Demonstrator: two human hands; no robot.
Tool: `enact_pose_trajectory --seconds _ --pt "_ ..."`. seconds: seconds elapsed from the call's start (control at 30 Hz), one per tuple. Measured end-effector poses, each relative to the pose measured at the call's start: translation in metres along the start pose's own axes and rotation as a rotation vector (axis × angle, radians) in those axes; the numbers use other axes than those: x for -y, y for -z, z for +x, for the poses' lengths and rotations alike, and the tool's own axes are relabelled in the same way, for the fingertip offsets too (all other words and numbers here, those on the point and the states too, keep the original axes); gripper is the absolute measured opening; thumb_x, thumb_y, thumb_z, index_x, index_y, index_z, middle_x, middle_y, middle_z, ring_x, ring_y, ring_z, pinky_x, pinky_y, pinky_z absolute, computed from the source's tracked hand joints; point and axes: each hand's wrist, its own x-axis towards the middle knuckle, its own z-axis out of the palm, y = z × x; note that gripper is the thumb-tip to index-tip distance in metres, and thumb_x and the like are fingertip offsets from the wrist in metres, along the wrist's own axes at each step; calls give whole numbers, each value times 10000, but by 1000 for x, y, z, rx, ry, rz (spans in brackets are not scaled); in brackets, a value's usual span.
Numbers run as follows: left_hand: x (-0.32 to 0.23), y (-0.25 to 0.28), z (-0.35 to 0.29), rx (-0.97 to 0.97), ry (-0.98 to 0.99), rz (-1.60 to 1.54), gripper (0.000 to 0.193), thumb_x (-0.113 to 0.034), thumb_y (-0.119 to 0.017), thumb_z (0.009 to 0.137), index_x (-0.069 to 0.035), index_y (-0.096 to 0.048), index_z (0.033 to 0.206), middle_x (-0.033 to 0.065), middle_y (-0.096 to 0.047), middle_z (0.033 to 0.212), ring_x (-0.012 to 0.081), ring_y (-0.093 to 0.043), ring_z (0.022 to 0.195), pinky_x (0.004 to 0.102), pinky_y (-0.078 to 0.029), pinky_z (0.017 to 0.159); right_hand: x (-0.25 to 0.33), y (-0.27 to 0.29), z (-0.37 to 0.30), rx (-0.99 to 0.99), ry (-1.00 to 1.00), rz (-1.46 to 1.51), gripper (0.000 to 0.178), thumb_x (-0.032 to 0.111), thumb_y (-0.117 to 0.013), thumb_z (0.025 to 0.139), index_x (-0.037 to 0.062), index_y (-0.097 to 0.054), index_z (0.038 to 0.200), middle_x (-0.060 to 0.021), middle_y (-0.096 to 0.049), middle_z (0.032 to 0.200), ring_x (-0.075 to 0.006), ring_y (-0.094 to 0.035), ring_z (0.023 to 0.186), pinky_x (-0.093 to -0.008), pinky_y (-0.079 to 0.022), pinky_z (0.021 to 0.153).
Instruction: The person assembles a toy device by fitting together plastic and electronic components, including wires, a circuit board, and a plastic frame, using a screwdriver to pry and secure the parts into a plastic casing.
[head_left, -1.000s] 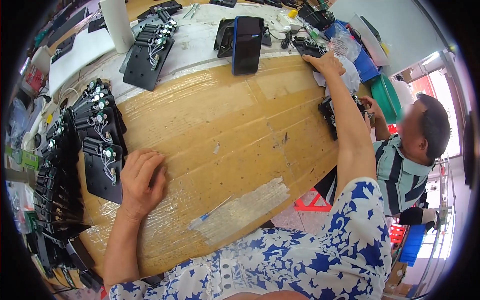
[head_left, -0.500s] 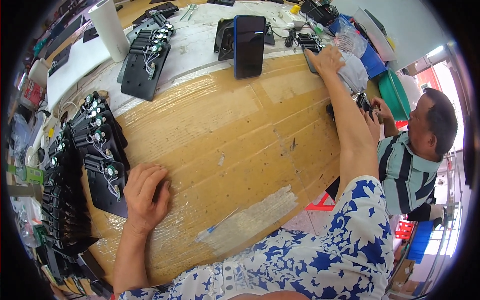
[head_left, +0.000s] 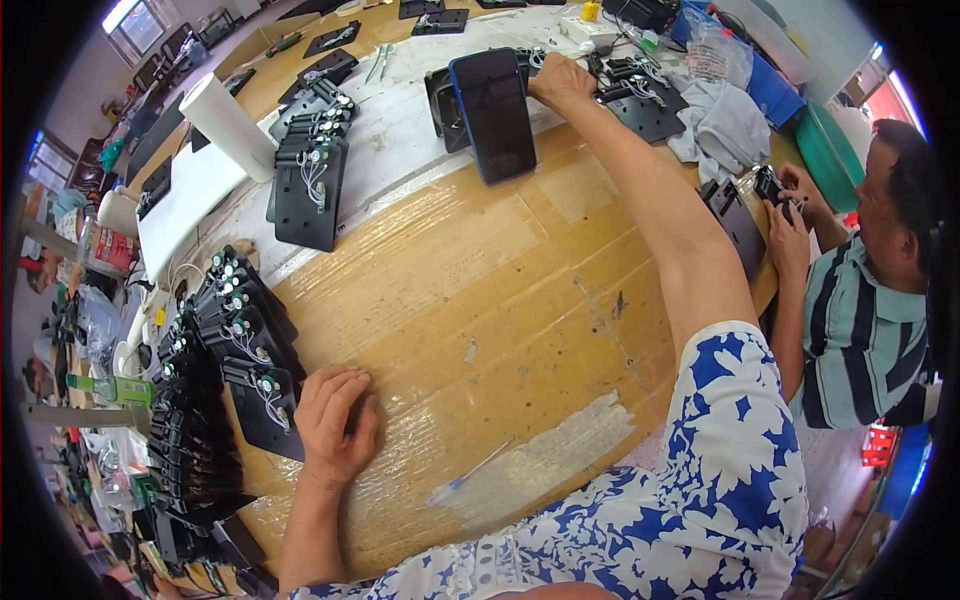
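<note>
My left hand (head_left: 337,425) rests on the brown table, fingers loosely bent and thumb apart, with nothing in it. Beside it lies a black panel (head_left: 262,415) with white wires and a small round green-and-silver part. My right arm stretches far across the table. My right hand (head_left: 563,82) is closed at the right edge of an upright dark smartphone (head_left: 493,118); its fingertips are hidden, so what it holds cannot be made out. A black stand (head_left: 445,110) shows behind the phone. To the right of that hand lies another wired black panel (head_left: 645,105).
Overlapping black panels (head_left: 195,400) line the left side; another stack (head_left: 310,190) stands by a white roll (head_left: 228,128). At the right, a co-worker (head_left: 865,290) handles a black part near a grey cloth (head_left: 722,130) and a green basin (head_left: 830,150).
My right hand has left the black panel at the far right and moved left to the phone. The phone leans more. The whole view has shifted; my left hand still rests on the table.
</note>
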Motion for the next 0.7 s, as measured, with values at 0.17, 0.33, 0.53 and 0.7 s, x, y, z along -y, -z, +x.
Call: enact_pose_trajectory --seconds 0.17,0.33,0.53,0.7 --pt "2 2 -1 -13 9 4 332 63 -733 682 10 -665 1003 159 -695 963 357 -671 903 423 -536 800 6 -23 37 30 -20 -96 701 433 -635 838 -36 -541 1350 -228 -667 1271 -372 -649 1194 -504 -516 936" --pt "7 5 -3 -10 15 -3 338 67 -738 673 15 -665 999 156 -693 965 349 -673 904 427 -536 797 20 -34 55 21 -121 0 670 385 -585 906 -6 -439 1430 -240 -644 1302 -393 -619 1222 -544 -472 975" --pt "7 3 -1 -16 0 -31 339 68 -741 669 18 -664 996 157 -692 966 344 -675 896 429 -539 795 15 -36 75 36 -288 99 1005 569 -799 700 65 -402 1473 -242 -565 1387 -403 -546 1294 -558 -431 1013" --pt "9 6 -5 -27 10 -22 341 64 -740 669 19 -665 998 157 -694 966 342 -678 896 428 -541 793 21 -42 74 -52 -303 141 941 496 -820 699 147 -396 1463 -233 -436 1453 -412 -461 1341 -588 -436 996"
